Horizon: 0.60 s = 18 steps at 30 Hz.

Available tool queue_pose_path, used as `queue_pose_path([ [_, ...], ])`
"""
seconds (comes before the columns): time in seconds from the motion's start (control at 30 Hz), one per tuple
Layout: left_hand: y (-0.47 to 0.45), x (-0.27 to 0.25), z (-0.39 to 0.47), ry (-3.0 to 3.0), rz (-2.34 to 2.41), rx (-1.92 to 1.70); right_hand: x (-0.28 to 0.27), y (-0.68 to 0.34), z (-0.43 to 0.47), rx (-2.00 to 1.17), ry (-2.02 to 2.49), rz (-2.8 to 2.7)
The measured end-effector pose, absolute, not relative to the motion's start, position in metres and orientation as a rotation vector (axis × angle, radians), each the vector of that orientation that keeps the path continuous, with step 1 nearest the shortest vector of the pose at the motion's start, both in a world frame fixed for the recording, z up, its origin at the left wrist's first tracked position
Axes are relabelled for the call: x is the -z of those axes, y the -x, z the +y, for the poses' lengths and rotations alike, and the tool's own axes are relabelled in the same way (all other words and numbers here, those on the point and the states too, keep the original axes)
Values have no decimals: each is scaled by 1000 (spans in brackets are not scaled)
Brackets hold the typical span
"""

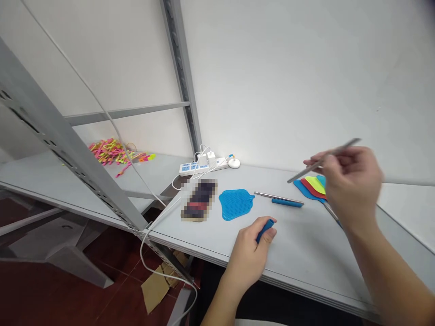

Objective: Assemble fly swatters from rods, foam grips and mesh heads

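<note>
My left hand point(249, 253) is closed around a blue handle grip point(265, 230) above the front of the table. Raised at the right, my right hand point(355, 185) pinches a slim metal rod point(322, 160), held at a slant and apart from the grip. A blue fly swatter head point(237, 203) lies flat on the table. Close to its neck rest another metal rod point(278, 198) and a second blue grip point(287, 203). Partly behind my right hand are several fly swatters point(311, 188) with blue, red and yellow heads, fanned over one another.
A white power strip point(204, 167) with plugged-in chargers stands at the back beside a round white device point(234, 163). Left of the swatter head lies a pixelated object point(200, 201). A grey metal post point(78, 131) and white cable rise at left, before a colourful pile point(112, 151).
</note>
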<state>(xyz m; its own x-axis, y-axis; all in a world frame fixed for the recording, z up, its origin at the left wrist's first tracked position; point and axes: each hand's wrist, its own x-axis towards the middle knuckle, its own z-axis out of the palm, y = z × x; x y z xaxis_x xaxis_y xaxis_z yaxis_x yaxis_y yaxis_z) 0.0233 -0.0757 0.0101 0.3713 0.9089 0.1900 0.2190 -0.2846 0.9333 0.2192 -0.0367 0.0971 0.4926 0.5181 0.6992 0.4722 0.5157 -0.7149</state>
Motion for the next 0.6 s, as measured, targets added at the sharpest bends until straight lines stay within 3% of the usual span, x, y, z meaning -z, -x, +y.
queue_pose_path([
  [0.23,-29,-5,-87,-2004,897,-976,-63,-187,-129,-527,827,-611],
  [0.6,-56,5,-109,-2477,799,-879,-66,-201,-152,-498,615,-325],
])
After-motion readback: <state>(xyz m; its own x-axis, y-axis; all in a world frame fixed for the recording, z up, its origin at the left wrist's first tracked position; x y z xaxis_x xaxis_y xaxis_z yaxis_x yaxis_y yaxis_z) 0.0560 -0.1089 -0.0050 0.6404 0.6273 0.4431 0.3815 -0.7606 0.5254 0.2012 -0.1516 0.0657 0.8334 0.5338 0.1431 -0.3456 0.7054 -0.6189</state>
